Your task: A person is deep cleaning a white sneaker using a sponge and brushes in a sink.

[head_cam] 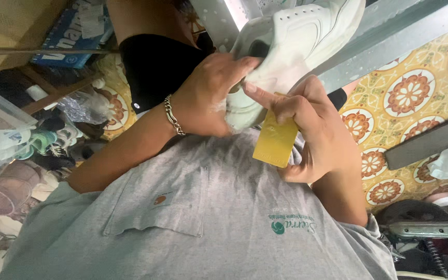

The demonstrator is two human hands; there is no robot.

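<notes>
left hand (pixel 208 96) gripping white sneaker (pixel 291 36) (right hand (pixel 312 124) holds yellow card (pixel 275 141))

Both forearms rise from the near chest and meet in the middle of the scene. The left hand (pixel 206 96) has a chain bracelet at its wrist; its palm is turned away, fingers curled closed in a grasp, thumb stretched to the right. The right hand (pixel 312 127) sits just beside it, knuckles bent, fingers folded tight in a pinch, index finger pointing left towards the left thumb.
</notes>
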